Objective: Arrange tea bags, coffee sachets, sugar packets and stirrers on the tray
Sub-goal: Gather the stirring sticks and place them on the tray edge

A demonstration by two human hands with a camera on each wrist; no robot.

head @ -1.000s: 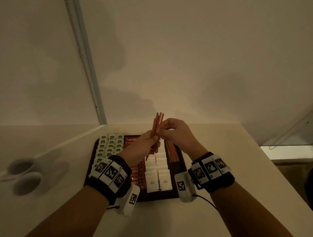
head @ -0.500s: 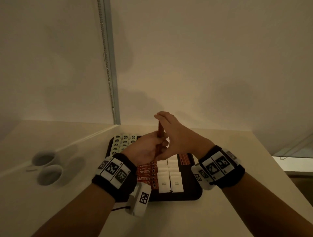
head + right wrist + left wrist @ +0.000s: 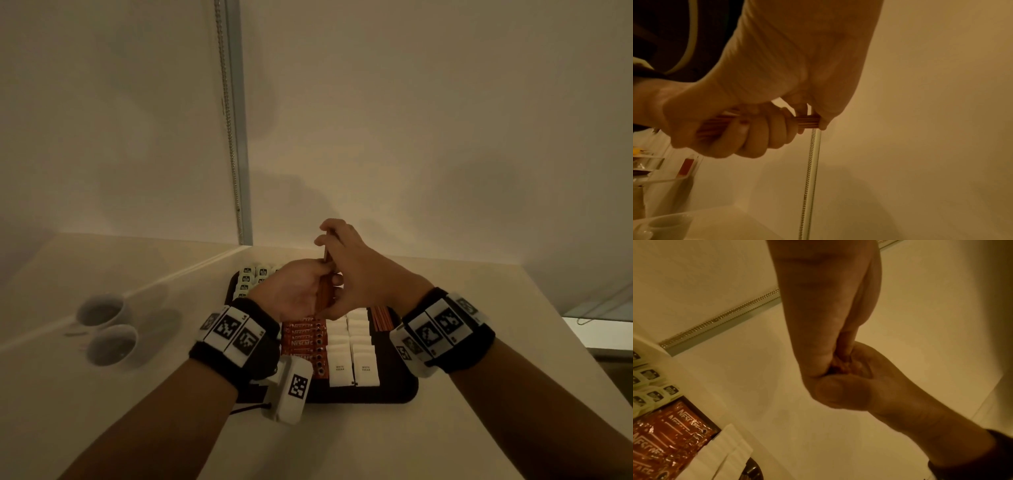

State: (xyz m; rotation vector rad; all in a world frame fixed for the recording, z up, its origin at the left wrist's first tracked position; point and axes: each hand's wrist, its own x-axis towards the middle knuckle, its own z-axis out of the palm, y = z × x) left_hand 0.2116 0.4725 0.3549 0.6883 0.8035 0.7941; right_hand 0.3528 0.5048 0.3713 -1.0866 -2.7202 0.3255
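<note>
Stirrers gripped in left hand, flat right hand against them, above tray

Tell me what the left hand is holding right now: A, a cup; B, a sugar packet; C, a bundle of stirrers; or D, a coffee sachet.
C: the left hand has its fingers curled round a bundle of stirrers, while the right hand presses flat against the bundle's end.
</note>
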